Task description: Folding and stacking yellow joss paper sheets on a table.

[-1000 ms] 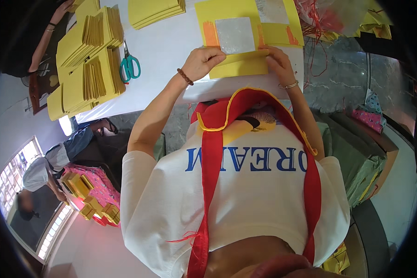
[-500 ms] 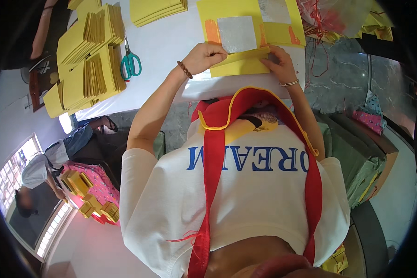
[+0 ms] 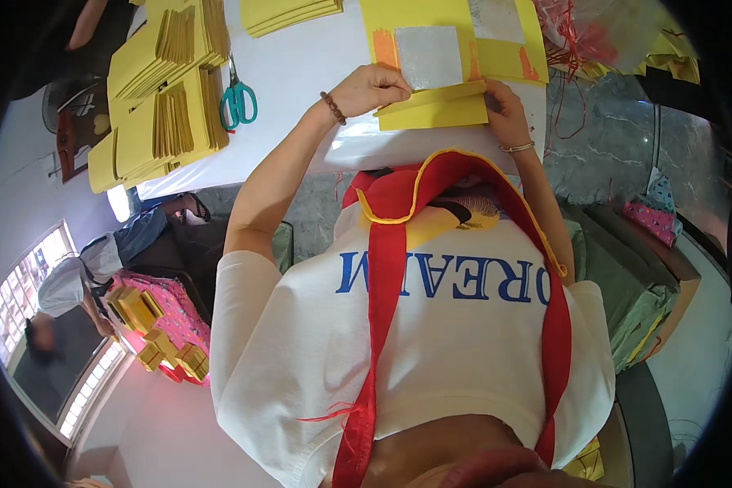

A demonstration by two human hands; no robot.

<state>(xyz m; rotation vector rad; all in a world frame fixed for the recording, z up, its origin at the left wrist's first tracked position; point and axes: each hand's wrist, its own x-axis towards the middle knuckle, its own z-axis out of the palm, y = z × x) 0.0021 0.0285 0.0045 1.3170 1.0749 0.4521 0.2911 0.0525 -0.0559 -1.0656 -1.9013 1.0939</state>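
Note:
A sheet of yellow joss paper (image 3: 433,115) with a folded strip along its near side lies at the table's near edge. Beyond the strip are a silver square (image 3: 428,58) and orange marks. My left hand (image 3: 380,88) is closed, its fingertips pinching the strip's left end; a beaded bracelet circles that wrist. At the right end, my right hand (image 3: 507,115) is closed on the sheet's edge, its fingertips partly hidden by the paper. Another yellow sheet (image 3: 508,58) with a silver square lies at the right, partly covered.
Teal-handled scissors (image 3: 238,102) lie left of my hands, beside stacks of folded yellow paper (image 3: 167,122). Another yellow stack (image 3: 291,15) sits at the far edge. Red string (image 3: 568,41) and clear plastic hang at the right. A person (image 3: 65,285) is by a pink-covered table (image 3: 183,313).
My right hand has shifted from the top of the folded strip to its right end, the thumb leaving the upper face. My left hand keeps its pinch. The whole view has swung slightly.

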